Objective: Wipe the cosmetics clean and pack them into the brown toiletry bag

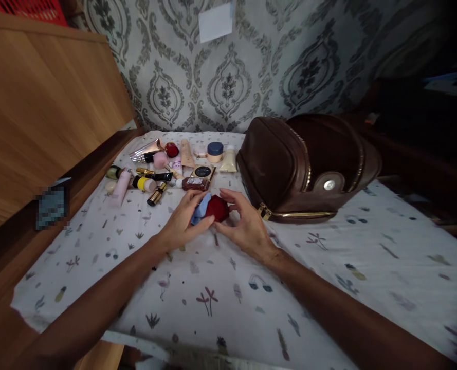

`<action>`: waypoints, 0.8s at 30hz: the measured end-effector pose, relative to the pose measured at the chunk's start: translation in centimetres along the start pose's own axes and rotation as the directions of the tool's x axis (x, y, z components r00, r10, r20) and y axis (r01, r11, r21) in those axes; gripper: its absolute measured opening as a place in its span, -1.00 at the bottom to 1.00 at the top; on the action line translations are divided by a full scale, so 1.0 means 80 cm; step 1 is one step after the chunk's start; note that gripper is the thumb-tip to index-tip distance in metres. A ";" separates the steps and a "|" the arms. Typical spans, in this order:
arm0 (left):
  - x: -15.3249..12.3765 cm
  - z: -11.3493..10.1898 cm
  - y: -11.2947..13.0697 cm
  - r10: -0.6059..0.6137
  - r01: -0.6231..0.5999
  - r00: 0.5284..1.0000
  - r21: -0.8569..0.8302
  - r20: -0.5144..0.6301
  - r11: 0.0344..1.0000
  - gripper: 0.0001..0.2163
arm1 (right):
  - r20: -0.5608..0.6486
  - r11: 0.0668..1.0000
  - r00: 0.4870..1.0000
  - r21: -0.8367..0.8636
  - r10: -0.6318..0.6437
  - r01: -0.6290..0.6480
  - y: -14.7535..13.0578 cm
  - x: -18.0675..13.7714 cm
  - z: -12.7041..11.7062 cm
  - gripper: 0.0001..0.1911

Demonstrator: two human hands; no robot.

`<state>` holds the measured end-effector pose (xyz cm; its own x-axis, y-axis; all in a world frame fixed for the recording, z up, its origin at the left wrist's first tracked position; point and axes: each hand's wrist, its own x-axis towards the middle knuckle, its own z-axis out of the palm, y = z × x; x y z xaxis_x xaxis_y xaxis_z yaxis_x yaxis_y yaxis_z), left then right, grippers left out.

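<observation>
My left hand [184, 221] pinches a light blue cloth [200, 207] against a dark red rounded compact [217, 208] in the middle of the bed. My right hand [243, 223] curls round the red compact from the right, thumb and fingers on it. Both hands rest just above the white patterned sheet [220, 298]. A brown leather bag [305, 167] with gold zips lies right of my hands, close to my right fingers.
Several cosmetics [166, 169] lie scattered behind my hands: tubes, lipsticks, a blue-lidded jar [215, 151], a black compact [202, 172]. A wooden cabinet [39, 113] stands at left, patterned wallpaper [251, 67] behind, dark furniture at right.
</observation>
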<state>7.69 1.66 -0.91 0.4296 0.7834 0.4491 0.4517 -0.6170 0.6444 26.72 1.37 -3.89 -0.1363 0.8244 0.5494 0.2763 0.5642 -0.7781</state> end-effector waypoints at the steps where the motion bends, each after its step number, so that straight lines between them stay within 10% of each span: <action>1: 0.000 -0.001 -0.001 -0.008 0.009 0.999 -0.033 0.044 0.999 -0.51 | -0.011 0.999 0.999 0.030 0.032 -0.032 0.002 0.001 0.000 -0.37; 8: 0.004 -0.024 -0.009 -0.149 0.186 0.967 -0.175 0.207 0.967 -0.39 | -0.096 0.910 0.936 0.286 0.338 -0.299 0.009 0.010 -0.002 -0.31; 16: 0.015 -0.041 -0.018 -0.123 0.121 0.992 -0.112 -0.007 0.986 -0.77 | -0.121 0.762 0.840 0.502 0.529 -0.408 0.004 0.017 -0.009 -0.35; 21: 0.017 -0.071 -0.007 0.044 0.079 0.920 -0.294 0.390 0.953 -0.77 | -0.123 0.793 0.859 0.466 0.496 -0.392 0.007 0.015 -0.010 -0.41; 24: 0.015 -0.073 -0.007 0.033 0.113 0.934 -0.379 0.357 0.918 -0.74 | -0.123 0.835 0.883 0.406 0.453 -0.371 0.008 0.014 -0.009 -0.42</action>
<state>3.40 3.35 2.88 0.6947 0.6850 0.2196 0.1666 -0.4501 0.8773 27.41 2.64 -3.52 0.1217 0.9778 0.1706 -0.1049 0.1836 -0.9774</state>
